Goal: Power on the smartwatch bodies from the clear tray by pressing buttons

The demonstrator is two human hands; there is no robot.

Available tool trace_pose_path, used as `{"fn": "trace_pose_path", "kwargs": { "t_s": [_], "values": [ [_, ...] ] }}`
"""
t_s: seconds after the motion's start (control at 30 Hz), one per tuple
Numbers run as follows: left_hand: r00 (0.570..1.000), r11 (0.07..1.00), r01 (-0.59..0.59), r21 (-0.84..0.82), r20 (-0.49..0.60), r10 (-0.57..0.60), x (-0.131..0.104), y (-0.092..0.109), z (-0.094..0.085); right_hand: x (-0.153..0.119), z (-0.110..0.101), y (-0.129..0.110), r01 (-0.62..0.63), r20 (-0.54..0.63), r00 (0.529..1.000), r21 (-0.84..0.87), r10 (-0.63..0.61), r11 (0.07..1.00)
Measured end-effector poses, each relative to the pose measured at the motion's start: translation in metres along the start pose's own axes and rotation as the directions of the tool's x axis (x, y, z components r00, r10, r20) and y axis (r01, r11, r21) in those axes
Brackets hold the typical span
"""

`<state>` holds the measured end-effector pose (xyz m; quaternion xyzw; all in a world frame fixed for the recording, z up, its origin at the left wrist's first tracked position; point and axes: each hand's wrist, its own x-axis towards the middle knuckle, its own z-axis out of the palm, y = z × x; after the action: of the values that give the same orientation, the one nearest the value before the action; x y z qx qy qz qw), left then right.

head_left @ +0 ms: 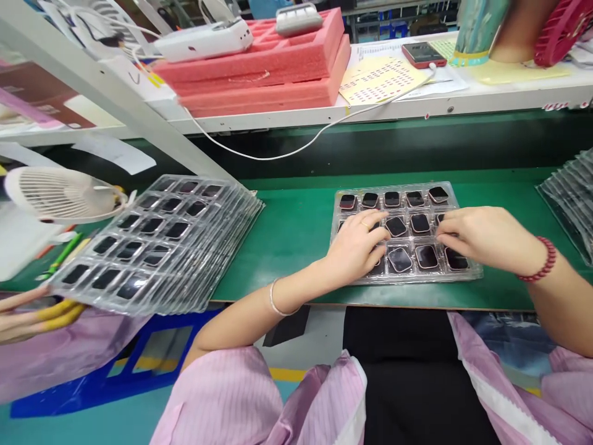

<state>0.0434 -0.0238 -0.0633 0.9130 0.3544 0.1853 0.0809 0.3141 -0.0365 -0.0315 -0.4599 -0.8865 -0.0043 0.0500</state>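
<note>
A clear plastic tray [403,281] lies on the green bench, with strapless smartwatches in its pockets, their dark screens facing up. Some, such as one smartwatch [399,259] in the front row, sit askew. My left hand [356,244] rests over the tray's left columns, fingers spread and bent down among the watches, hiding several of them. At the right end of the middle row, my right hand [486,238] has its fingertips pinched at a smartwatch [440,218] that they mostly cover.
Left of me stands a tall stack of similar filled trays [152,247], with another person's hand [46,315] at its near corner. More stacked trays [572,198] are at far right. A white fan [60,194] is at left. Pink foam [259,74] sits on the shelf, a white cable [273,157] drooping below.
</note>
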Motion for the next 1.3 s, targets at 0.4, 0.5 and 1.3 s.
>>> {"fn": "trace_pose_path", "kwargs": {
  "t_s": [0.4,0.5,1.3],
  "values": [
    [0.981,0.934,-0.102,-0.343,0.121,0.152,0.059,0.047,0.037,-0.039,0.002,0.021,-0.152,0.056,0.988,0.59,0.147,0.793],
    [0.996,0.666,0.091,-0.741,0.081,-0.046,0.079,0.032,0.035,-0.009,0.008,0.041,-0.178,0.058,0.952,0.905,0.302,0.387],
    [0.855,-0.015,0.385,-0.923,0.362,-0.372,0.106,-0.036,0.023,0.059,0.052,0.064,-0.113,0.143,0.976,0.977,0.166,-0.179]
  ]
}}
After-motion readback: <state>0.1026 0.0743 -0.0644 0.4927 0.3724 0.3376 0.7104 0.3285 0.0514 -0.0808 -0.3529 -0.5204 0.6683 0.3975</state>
